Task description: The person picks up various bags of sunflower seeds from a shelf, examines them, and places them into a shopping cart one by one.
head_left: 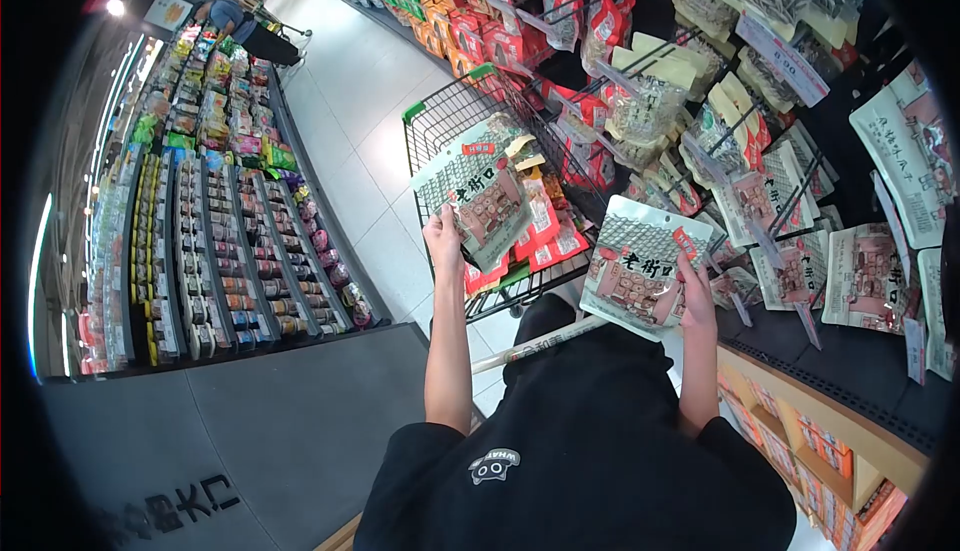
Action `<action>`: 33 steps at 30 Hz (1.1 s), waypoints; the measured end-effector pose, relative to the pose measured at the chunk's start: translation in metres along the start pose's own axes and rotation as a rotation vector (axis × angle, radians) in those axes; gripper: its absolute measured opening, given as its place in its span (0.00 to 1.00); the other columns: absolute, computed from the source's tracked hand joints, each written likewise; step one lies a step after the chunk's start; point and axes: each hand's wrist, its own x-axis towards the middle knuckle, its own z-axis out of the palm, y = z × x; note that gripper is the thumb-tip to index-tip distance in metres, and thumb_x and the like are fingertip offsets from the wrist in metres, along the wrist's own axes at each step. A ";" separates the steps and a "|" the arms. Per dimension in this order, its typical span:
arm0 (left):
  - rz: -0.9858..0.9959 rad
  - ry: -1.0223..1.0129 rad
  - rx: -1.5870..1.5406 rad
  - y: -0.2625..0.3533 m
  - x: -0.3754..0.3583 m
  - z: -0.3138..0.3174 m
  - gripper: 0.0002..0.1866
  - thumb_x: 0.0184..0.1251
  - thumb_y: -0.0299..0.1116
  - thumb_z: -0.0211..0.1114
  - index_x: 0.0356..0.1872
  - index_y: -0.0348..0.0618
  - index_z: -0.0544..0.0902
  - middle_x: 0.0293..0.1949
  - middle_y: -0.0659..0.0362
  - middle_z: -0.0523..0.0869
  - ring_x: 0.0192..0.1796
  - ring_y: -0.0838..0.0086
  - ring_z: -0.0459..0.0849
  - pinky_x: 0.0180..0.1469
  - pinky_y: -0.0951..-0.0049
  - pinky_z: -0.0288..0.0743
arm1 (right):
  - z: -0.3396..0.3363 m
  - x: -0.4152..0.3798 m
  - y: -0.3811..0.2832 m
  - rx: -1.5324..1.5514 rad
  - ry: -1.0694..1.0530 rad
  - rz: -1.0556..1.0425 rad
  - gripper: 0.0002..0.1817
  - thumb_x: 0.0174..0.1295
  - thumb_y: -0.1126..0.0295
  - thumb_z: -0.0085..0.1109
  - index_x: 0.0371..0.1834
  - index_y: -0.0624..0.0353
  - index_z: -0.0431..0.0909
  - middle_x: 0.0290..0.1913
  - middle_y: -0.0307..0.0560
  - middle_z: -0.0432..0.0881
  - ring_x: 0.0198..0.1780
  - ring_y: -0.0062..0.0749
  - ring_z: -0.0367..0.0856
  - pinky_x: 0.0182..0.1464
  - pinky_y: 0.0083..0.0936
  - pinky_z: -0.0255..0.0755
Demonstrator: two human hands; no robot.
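My left hand [443, 235] is closed on the lower left edge of a pale green and pink snack bag [490, 196], which is over the shopping cart [430, 129]. Red and yellow packets [545, 226] lie in the cart beside and behind that bag. Nearer the shelf, my right hand [697, 289] grips the right edge of a second bag [640, 271] of similar design. This bag is tilted, with its printed front showing, to the right of the cart. The two bags are apart.
Hanging snack bags [785, 196] with price tags fill the rack on the right. Stacked cartons [810, 451] stand below it. Shelves of small packages [240, 251] line the left side. A person [235, 26] stands at the far upper left. A tiled aisle [350, 101] runs between.
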 end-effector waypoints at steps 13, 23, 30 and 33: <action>-0.106 -0.267 0.473 -0.080 0.141 0.040 0.13 0.73 0.37 0.54 0.34 0.39 0.80 0.28 0.69 0.77 0.32 0.84 0.69 0.35 0.79 0.64 | 0.003 0.001 -0.007 -0.075 0.129 0.036 0.12 0.64 0.66 0.59 0.50 0.52 0.75 0.38 0.26 0.74 0.34 0.09 0.66 0.38 0.12 0.63; -0.199 -0.431 0.398 -0.214 0.169 0.022 0.14 0.69 0.33 0.55 0.50 0.36 0.78 0.48 0.63 0.75 0.51 0.75 0.74 0.55 0.73 0.66 | 0.000 -0.008 -0.006 -0.090 0.254 0.029 0.11 0.64 0.64 0.59 0.48 0.52 0.75 0.34 0.26 0.73 0.33 0.10 0.66 0.36 0.12 0.63; 0.189 -0.740 1.155 -0.269 0.090 -0.023 0.23 0.49 0.23 0.56 0.43 0.62 0.87 0.62 0.34 0.67 0.65 0.43 0.64 0.70 0.59 0.55 | 0.002 0.001 -0.003 -0.051 0.298 0.087 0.11 0.63 0.63 0.61 0.47 0.51 0.76 0.34 0.26 0.73 0.35 0.10 0.67 0.36 0.13 0.66; 0.113 -0.725 1.227 -0.273 0.068 -0.022 0.23 0.50 0.24 0.54 0.47 0.60 0.86 0.61 0.35 0.69 0.67 0.44 0.62 0.70 0.56 0.55 | 0.004 0.006 -0.003 -0.060 0.286 0.096 0.12 0.63 0.62 0.61 0.47 0.51 0.76 0.35 0.26 0.73 0.35 0.10 0.68 0.37 0.13 0.66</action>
